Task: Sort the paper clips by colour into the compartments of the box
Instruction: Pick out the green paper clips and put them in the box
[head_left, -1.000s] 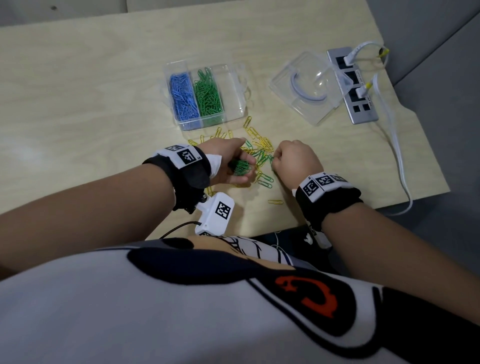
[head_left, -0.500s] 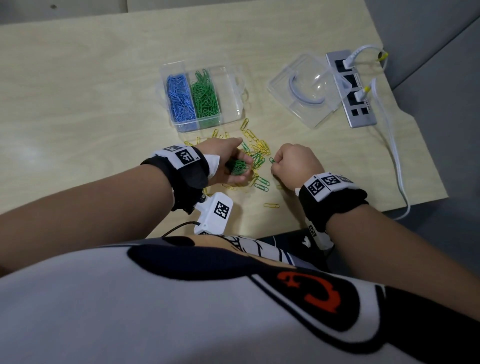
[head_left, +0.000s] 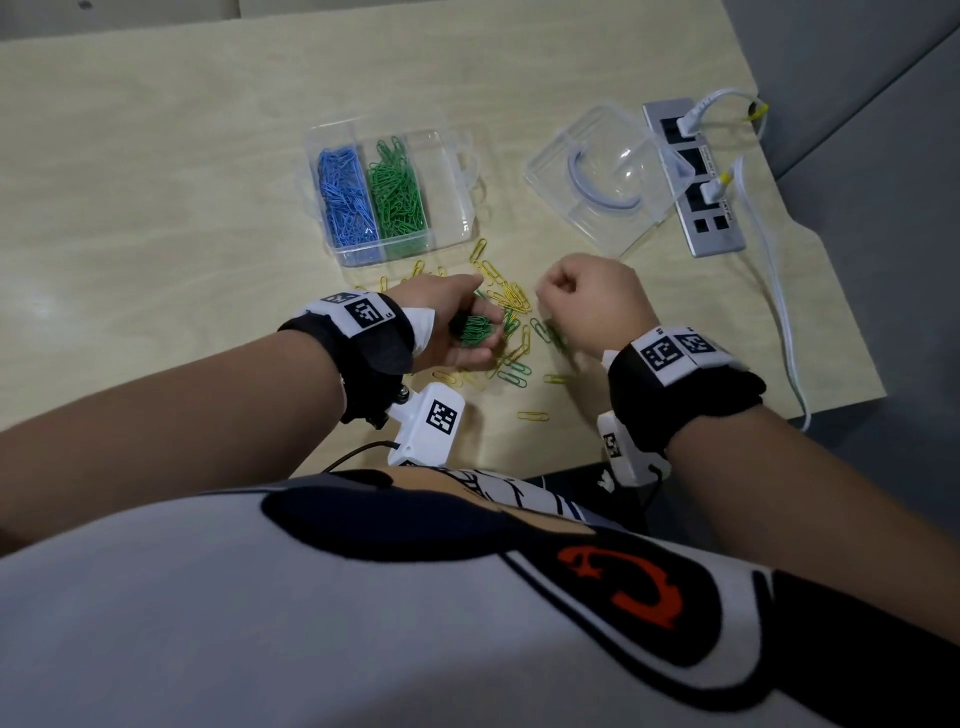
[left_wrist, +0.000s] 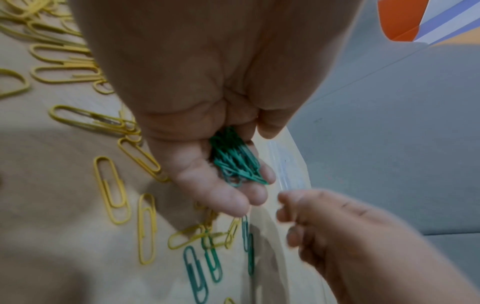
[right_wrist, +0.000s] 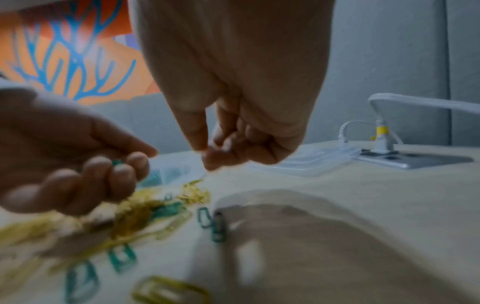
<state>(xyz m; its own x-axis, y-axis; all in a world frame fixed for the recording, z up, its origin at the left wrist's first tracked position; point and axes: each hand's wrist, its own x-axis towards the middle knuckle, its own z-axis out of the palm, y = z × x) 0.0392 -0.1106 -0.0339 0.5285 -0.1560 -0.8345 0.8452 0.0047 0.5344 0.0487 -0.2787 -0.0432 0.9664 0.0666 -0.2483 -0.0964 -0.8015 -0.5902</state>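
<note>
Green clips (head_left: 474, 328) still cupped in left hand (head_left: 451, 326); right hand (head_left: 593, 306) lifted, fingers pinched, contents unclear.

Clear glossy plastic box (head_left: 452, 171) — pale matt wood-grain table (head_left: 156, 182) — coated clips (head_left: 501, 299).

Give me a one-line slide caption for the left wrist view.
Left hand cups green clips above loose yellow clips.

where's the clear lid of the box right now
In the head view the clear lid lies on the table's far right, between the compartment box and the grey power strip.
</note>
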